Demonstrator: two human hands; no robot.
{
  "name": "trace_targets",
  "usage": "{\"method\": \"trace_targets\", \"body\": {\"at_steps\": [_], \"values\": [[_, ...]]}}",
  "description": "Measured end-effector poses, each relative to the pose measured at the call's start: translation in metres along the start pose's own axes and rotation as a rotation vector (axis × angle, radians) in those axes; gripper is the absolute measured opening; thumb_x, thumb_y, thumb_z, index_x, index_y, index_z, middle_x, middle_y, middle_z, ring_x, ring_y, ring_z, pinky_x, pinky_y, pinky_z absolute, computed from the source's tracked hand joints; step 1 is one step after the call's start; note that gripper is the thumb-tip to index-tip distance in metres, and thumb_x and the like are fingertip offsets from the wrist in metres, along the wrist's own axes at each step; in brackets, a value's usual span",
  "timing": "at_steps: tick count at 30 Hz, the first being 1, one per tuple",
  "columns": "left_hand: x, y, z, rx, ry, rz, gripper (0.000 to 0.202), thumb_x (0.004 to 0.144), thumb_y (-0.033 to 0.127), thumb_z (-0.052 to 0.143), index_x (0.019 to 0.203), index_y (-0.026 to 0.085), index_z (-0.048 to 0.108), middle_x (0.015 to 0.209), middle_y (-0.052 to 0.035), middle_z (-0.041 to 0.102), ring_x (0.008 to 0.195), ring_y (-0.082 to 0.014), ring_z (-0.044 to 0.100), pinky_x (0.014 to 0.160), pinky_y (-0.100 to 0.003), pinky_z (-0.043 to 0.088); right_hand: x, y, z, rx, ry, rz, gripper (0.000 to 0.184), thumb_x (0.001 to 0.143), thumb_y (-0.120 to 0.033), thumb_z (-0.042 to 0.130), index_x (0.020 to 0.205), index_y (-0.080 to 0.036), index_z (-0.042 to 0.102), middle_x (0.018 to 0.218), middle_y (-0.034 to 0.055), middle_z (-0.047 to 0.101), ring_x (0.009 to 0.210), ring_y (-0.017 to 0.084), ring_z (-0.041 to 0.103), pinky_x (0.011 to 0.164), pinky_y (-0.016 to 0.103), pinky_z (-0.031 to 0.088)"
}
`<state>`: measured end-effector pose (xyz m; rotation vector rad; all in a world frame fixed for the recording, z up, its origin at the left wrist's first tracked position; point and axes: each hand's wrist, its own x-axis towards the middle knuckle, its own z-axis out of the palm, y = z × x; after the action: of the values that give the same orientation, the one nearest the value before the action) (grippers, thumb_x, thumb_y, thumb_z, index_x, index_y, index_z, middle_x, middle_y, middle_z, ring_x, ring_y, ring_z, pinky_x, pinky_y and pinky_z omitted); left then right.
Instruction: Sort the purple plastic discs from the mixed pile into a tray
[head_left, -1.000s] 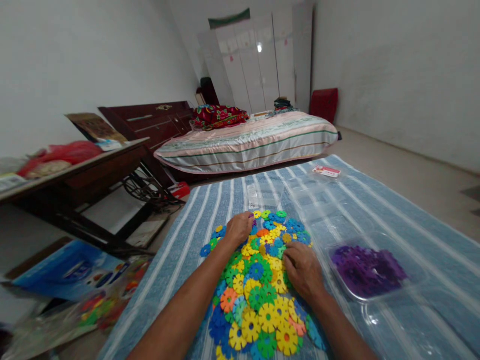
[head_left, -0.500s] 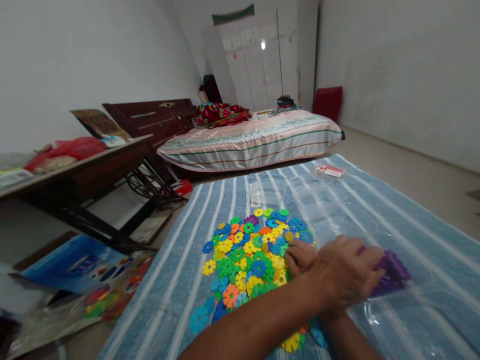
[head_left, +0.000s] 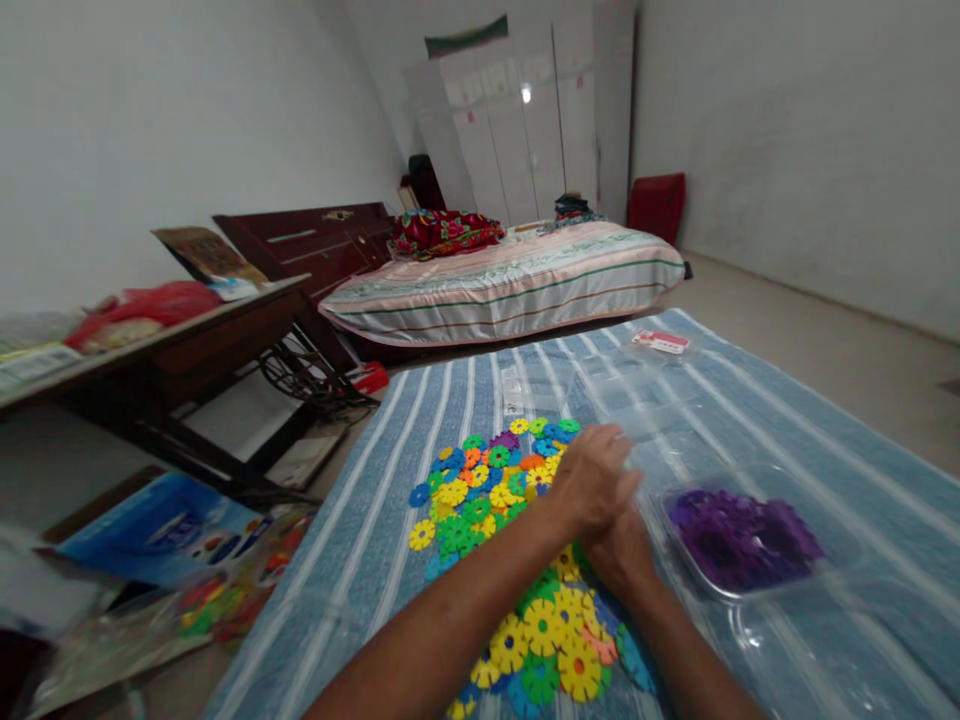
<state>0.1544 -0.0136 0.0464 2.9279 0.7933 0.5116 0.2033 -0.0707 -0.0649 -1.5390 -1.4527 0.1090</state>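
A pile of flower-shaped plastic discs (head_left: 457, 535) in yellow, green, blue and orange lies on the striped cloth. My left hand (head_left: 596, 470) is over the pile's right edge, its fingers bent inward and slightly blurred. What they hold, if anything, is hidden. Beneath it, my right hand (head_left: 616, 545) touches or nearly touches it, the forearms crossing close to the discs. The right fingers are hidden behind the left hand. Right of both hands stands a clear plastic container (head_left: 731, 592) with purple discs (head_left: 750, 540) inside. One purple disc (head_left: 505, 440) lies at the pile's far edge.
Clear plastic packaging (head_left: 637, 395) and a red-and-white card (head_left: 661, 342) lie farther back on the striped cloth (head_left: 360, 540). To the left are a blue bag (head_left: 161, 525) and a table (head_left: 150, 345). Beyond is a bed (head_left: 510, 285).
My left hand has moved left from above the purple discs to the pile's right edge, over my right hand. The container of purple discs is now uncovered. My right hand has become mostly hidden.
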Motion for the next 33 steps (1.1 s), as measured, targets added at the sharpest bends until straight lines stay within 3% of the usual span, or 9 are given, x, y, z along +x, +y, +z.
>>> {"method": "trace_targets", "body": {"at_steps": [5,9,12,15,24,33], "values": [[0.007,-0.07,-0.01,0.275,-0.062,-0.412,0.029,0.085,0.03,0.055,0.11,0.014,0.059,0.134,-0.0165,0.049,0.126,-0.0302,0.043,0.102,-0.043,0.039,0.003,-0.003,-0.008,0.034,-0.068,-0.083,0.02,0.086,-0.019,0.048,0.077,-0.019,0.066,0.092,0.0079,0.067,0.091,0.021,0.057,0.086,0.036,0.042],[0.002,-0.11,-0.01,0.361,-0.167,-0.662,0.043,0.087,0.037,0.052,0.122,0.013,0.051,0.144,-0.0182,0.038,0.136,-0.0329,0.031,0.105,-0.045,0.035,0.004,-0.003,-0.008,0.03,-0.048,-0.086,0.019,0.086,-0.018,0.05,0.076,-0.019,0.066,0.095,0.0074,0.067,0.092,0.02,0.058,0.087,0.036,0.042],[-0.007,-0.126,-0.003,0.333,-0.271,-0.734,0.044,0.087,0.042,0.05,0.121,0.014,0.052,0.135,-0.0168,0.049,0.127,-0.0321,0.043,0.099,-0.044,0.04,0.004,-0.003,-0.008,0.028,-0.043,-0.089,0.019,0.087,-0.019,0.051,0.077,-0.02,0.067,0.095,0.0069,0.068,0.092,0.02,0.058,0.087,0.035,0.042],[-0.016,-0.132,0.005,0.293,-0.317,-0.729,0.039,0.088,0.043,0.046,0.114,0.015,0.057,0.122,-0.014,0.059,0.115,-0.0294,0.054,0.093,-0.041,0.045,0.004,-0.004,-0.008,0.019,-0.034,-0.09,0.018,0.086,-0.018,0.051,0.077,-0.02,0.067,0.095,0.0068,0.068,0.093,0.021,0.058,0.087,0.035,0.042],[-0.021,-0.124,0.01,0.25,-0.272,-0.723,0.029,0.089,0.028,0.044,0.106,0.014,0.063,0.115,-0.0153,0.062,0.113,-0.0291,0.056,0.094,-0.04,0.044,0.003,-0.004,-0.009,-0.002,-0.032,-0.092,0.02,0.086,-0.018,0.051,0.076,-0.02,0.067,0.096,0.0072,0.068,0.094,0.021,0.059,0.086,0.036,0.042],[-0.017,-0.116,0.003,0.022,-0.062,-0.857,0.023,0.083,0.031,0.056,0.085,0.012,0.069,0.103,-0.0177,0.068,0.111,-0.0317,0.058,0.092,-0.039,0.044,0.003,-0.005,-0.009,-0.002,-0.028,-0.094,0.019,0.086,-0.018,0.051,0.076,-0.02,0.067,0.095,0.0069,0.068,0.093,0.021,0.059,0.086,0.036,0.042]]}}
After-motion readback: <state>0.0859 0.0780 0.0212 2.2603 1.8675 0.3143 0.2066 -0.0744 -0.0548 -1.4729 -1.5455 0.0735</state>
